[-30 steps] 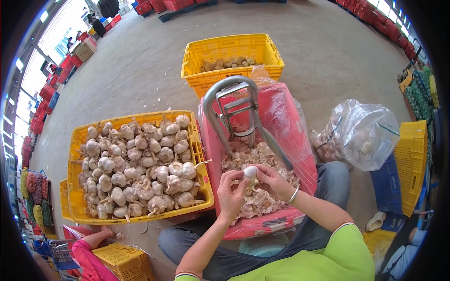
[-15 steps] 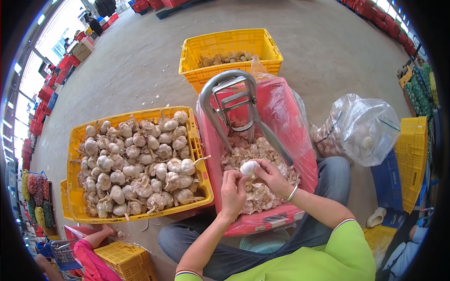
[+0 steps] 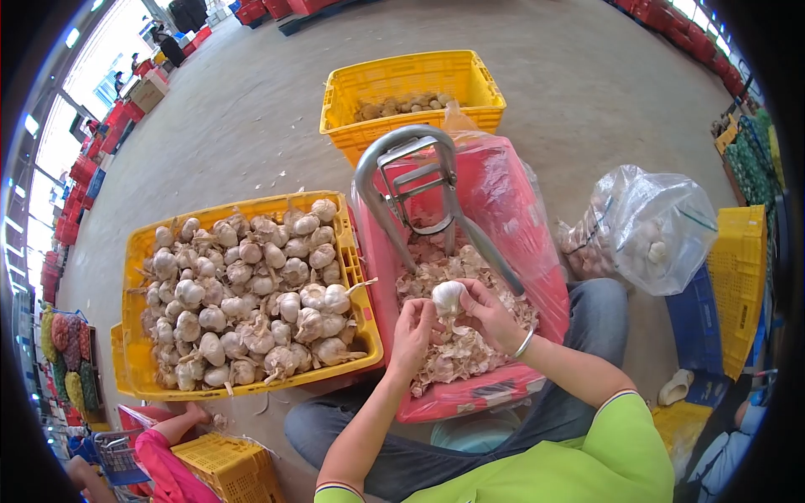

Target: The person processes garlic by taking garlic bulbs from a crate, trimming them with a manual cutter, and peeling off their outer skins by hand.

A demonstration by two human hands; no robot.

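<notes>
A white garlic bulb [image 3: 448,297] is pinched in the fingers of my right hand [image 3: 493,320], which wears a bracelet at the wrist. Curled close by at the bulb's lower left is my left hand [image 3: 412,337]; what its pinched fingers hold, if anything, is too small to make out. Both hands are above a red crate [image 3: 470,408] lined with clear plastic. Loose garlic skins [image 3: 466,356] fill its lower part. A grey metal frame with a lever [image 3: 411,172] stands in this crate, just beyond my hands.
Left of me, a yellow crate [image 3: 369,323] is heaped with garlic bulbs [image 3: 243,293]. Another yellow crate [image 3: 411,71], holding small brownish pieces, stands beyond the red one. A clear bag of bulbs [image 3: 654,230] lies right. Another person's pink-clothed arm [image 3: 168,457] shows lower left.
The garlic bulb has turned in my right hand and now shows its ridged side. My left hand has drawn slightly down and away from it.
</notes>
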